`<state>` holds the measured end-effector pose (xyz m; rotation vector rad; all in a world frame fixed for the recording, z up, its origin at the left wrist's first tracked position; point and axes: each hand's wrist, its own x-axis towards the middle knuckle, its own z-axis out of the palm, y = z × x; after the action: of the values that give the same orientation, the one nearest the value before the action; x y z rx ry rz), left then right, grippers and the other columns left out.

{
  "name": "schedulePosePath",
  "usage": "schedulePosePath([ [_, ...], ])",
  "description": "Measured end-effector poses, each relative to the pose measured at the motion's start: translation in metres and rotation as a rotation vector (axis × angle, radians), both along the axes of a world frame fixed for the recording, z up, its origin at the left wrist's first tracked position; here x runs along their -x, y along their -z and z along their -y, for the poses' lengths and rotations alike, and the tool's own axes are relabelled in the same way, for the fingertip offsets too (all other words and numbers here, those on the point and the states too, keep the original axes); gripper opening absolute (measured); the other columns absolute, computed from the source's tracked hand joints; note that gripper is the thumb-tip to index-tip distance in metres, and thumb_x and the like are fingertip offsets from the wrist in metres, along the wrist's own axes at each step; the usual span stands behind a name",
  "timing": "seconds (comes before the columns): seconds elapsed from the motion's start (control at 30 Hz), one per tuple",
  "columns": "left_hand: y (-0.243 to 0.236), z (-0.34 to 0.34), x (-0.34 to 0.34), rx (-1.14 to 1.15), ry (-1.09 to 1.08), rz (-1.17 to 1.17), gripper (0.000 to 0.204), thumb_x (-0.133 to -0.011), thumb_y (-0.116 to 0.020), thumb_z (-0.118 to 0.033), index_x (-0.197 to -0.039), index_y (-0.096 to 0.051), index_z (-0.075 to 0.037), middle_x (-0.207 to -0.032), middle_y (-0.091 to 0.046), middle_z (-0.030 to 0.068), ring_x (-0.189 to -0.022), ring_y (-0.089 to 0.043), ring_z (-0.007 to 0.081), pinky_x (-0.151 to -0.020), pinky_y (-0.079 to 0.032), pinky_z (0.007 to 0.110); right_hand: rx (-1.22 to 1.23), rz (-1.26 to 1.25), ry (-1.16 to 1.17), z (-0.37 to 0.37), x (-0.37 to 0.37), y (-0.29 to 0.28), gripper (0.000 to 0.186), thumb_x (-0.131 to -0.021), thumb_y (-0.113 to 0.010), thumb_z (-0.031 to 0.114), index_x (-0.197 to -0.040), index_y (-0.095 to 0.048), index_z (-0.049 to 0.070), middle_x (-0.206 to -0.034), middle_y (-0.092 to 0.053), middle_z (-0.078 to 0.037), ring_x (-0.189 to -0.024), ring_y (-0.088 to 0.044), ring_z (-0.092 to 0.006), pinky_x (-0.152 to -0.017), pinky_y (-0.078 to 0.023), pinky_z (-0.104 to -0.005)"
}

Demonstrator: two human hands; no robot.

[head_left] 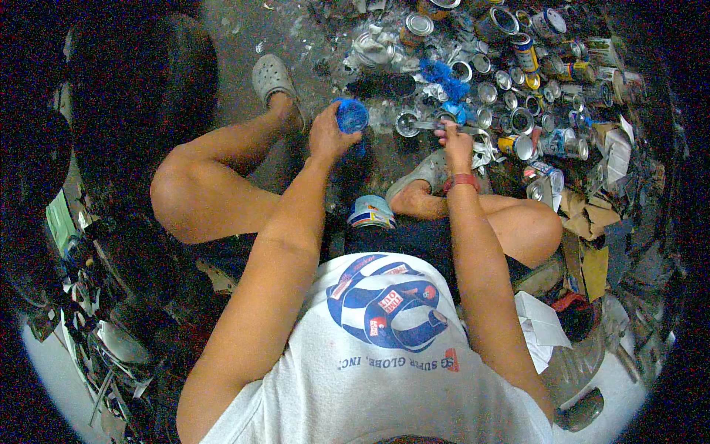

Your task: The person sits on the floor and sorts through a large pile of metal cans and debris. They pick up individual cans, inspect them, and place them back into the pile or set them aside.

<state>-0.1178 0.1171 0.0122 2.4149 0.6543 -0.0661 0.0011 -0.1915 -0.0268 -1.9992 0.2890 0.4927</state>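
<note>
1. Fingers of our left hand [330,135] curl closed around a blue can [350,115], which we hold up end-on in front of our knees, above the dark floor [244,29].
2. Fingers of our right hand [452,140] are shut on a slim metal tool [425,126]; its shaft runs leftward from the fist toward an opened tin [407,123] lying just beside the blue can. Whether the tip touches that tin we cannot tell.
3. We judge the step in hand to be working on the blue can's end with the tool: can steadied in one hand, tool ready in the other, the two not yet brought together.
4. To go on, the tool tip would have to come across to the can's rim while the left grip stays firm, since a round can turns easily under pressure.
5. A red band [461,180] sits on our right wrist.
6. Beyond our hands spreads a heap of opened tins [518,103], with cardboard scraps [588,222] to the right and a striped tin [371,213] between our legs.
</note>
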Motion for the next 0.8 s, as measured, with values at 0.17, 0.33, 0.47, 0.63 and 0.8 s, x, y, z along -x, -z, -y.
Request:
schedulePosePath([
  [0.17, -0.004, 0.002, 0.001, -0.008, -0.031, -0.025, 0.097, -0.060, -0.098, -0.033, -0.144, -0.058, -0.008, -0.134, -0.069, 0.0183, -0.124, -0.065, 0.0377, -0.107, -0.052, 0.047, 0.060, -0.023, -0.019, 0.030, -0.031, -0.066, 0.045, -0.105, -0.054, 0.044, -0.115, -0.081, 0.010, -0.082, -0.078, -0.007, -0.068, -0.066, -0.0153, -0.064, -0.051, -0.0344],
  [0.33, 0.002, 0.003, 0.002, -0.022, -0.037, 0.003, 0.096, -0.060, -0.098, -0.035, -0.143, -0.058, -0.008, -0.135, -0.068, 0.0182, -0.125, -0.065, 0.0375, -0.107, -0.052, 0.046, -0.029, -0.041, 0.050, 0.045, -0.027, -0.106, 0.043, -0.106, -0.056, 0.046, -0.119, -0.080, 0.013, -0.084, -0.077, -0.004, -0.070, -0.064, -0.0105, -0.061, -0.048, -0.0294],
  [0.47, 0.005, 0.005, -0.001, -0.020, -0.041, 0.001, 0.097, -0.060, -0.098, -0.037, -0.143, -0.059, -0.008, -0.136, -0.068, 0.0181, -0.125, -0.065, 0.0370, -0.108, -0.052, 0.045, -0.046, -0.029, 0.054, 0.056, -0.026, -0.098, 0.042, -0.108, -0.056, 0.046, -0.119, -0.079, 0.012, -0.085, -0.076, -0.004, -0.069, -0.064, -0.0109, -0.059, -0.048, -0.0286],
  [0.63, 0.004, 0.004, -0.003, 0.006, -0.049, -0.023, 0.098, -0.058, -0.099, -0.038, -0.143, -0.059, -0.010, -0.135, -0.069, 0.0170, -0.125, -0.065, 0.0364, -0.108, -0.052, 0.045, -0.192, -0.098, 0.178, 0.067, -0.024, -0.089, 0.042, -0.109, -0.055, 0.045, -0.119, -0.078, 0.012, -0.083, -0.074, -0.002, -0.067, -0.063, -0.0114, -0.056, -0.047, -0.0279],
  [0.8, 0.008, 0.001, -0.001, -0.026, -0.046, -0.042, 0.098, -0.058, -0.099, -0.036, -0.144, -0.058, -0.012, -0.135, -0.069, 0.0155, -0.125, -0.065, 0.0353, -0.109, -0.052, 0.045, -0.297, -0.180, 0.242, 0.067, -0.025, -0.106, 0.034, -0.109, -0.059, 0.040, -0.117, -0.076, 0.012, -0.083, -0.071, 0.000, -0.071, -0.063, -0.0089, -0.056, -0.046, -0.0217],
])
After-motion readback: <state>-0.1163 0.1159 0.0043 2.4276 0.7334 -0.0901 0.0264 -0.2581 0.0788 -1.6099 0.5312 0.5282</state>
